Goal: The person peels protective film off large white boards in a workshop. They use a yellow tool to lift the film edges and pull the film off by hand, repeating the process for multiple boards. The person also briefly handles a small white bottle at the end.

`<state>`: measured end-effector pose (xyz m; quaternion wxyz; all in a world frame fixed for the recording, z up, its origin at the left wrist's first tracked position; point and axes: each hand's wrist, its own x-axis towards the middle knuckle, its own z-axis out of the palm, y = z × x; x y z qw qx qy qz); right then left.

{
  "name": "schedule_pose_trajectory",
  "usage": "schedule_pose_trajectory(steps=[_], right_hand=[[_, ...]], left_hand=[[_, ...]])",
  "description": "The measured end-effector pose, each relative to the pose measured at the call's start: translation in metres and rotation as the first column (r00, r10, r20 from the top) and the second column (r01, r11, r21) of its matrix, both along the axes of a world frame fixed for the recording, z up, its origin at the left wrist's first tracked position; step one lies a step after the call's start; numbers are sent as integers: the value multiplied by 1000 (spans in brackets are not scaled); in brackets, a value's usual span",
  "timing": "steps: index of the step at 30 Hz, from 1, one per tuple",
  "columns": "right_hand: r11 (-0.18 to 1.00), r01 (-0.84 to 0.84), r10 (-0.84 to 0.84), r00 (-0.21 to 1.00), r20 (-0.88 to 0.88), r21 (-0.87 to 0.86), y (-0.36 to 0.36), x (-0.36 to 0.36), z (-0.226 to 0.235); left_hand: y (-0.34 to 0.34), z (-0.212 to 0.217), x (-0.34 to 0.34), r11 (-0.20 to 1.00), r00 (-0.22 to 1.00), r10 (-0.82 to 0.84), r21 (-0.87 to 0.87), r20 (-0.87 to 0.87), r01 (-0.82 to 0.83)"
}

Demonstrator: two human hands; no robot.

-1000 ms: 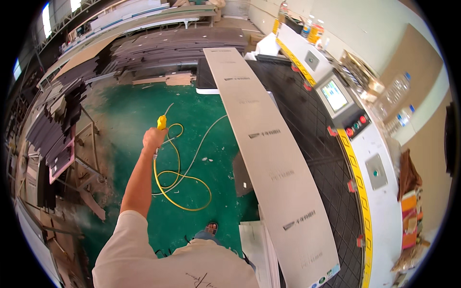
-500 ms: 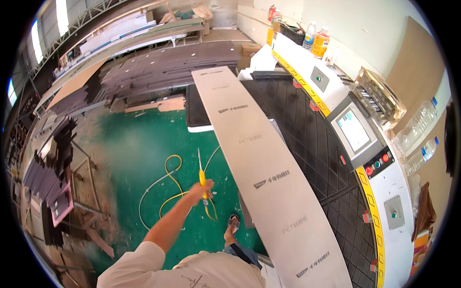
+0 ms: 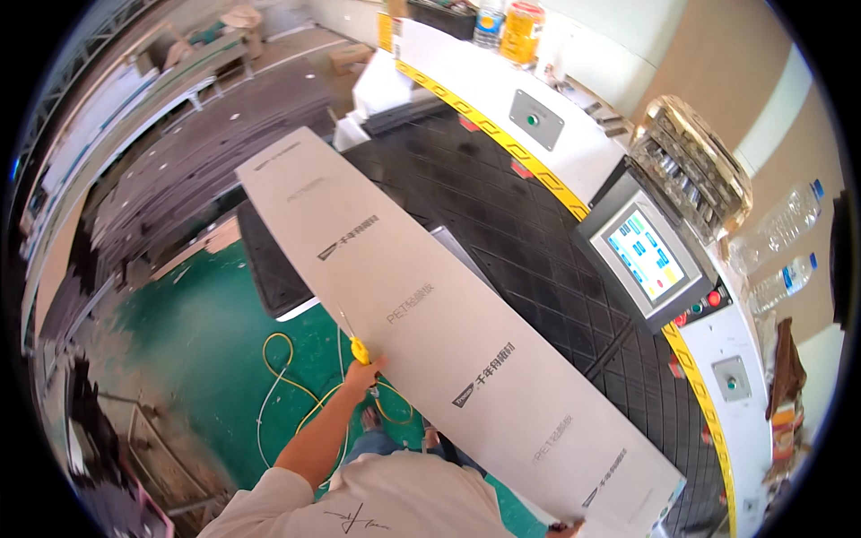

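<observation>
A long, pale grey-beige board (image 3: 408, 269) with dark printing lies slantwise across the black machine bed. My left hand (image 3: 363, 372) is closed round a yellow air blow gun (image 3: 360, 350) beside the board's left edge. Its thin metal nozzle points away from me, and a yellow hose (image 3: 309, 394) trails from it to the floor. At the bottom of the view, only part of my right hand (image 3: 565, 529) shows. Its fingers are at the near left edge of the board and appear to grip it.
The black machine bed (image 3: 529, 278) has a yellow-marked white rim (image 3: 448, 54), a control screen (image 3: 644, 251) and push buttons (image 3: 715, 299). Plastic bottles (image 3: 780, 224) stand at the right. Stacked dark panels (image 3: 215, 148) lie far left, above the green floor (image 3: 193, 305).
The view has swung to the right. My left hand, with the blow gun, has come next to the board's edge. My right hand has come into sight at the bottom.
</observation>
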<state>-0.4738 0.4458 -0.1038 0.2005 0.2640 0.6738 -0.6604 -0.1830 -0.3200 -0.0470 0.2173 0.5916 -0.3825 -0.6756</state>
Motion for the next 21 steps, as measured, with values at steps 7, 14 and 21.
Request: schedule_pose_trajectory(steps=[7, 14, 21], right_hand=[[857, 511, -495, 852, 170, -66, -219, 61, 27], [815, 567, -552, 823, 138, -122, -328, 109, 45], [864, 481, -449, 869, 208, -148, -392, 146, 60]], left_hand=[[-55, 20, 34, 947, 933, -312, 15, -180, 320], [-68, 28, 33, 941, 906, -267, 116, -330, 319], [-121, 17, 65, 977, 974, -163, 108, -157, 182]])
